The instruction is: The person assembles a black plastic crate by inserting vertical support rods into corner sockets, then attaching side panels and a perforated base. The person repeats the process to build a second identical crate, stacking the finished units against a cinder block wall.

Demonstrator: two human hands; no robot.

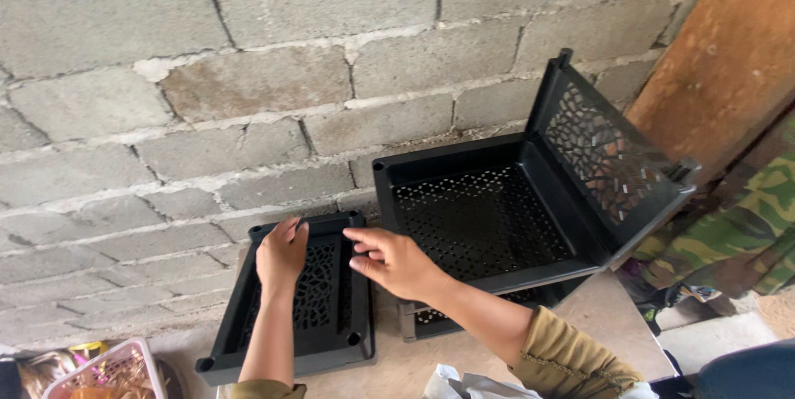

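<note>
where the left hand (281, 257) rests open on a black tray (331, 329), right hand (393, 262) open alongside, tray's patterned floor partly hidden

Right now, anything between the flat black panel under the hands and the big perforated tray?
Head view: only the right hand lies between the flat black panel and the perforated tray, over a bare strip of tabletop. The left hand rests on the panel.

The pink basket (108, 374) is cut off by the bottom edge, its contents blurred.
</note>
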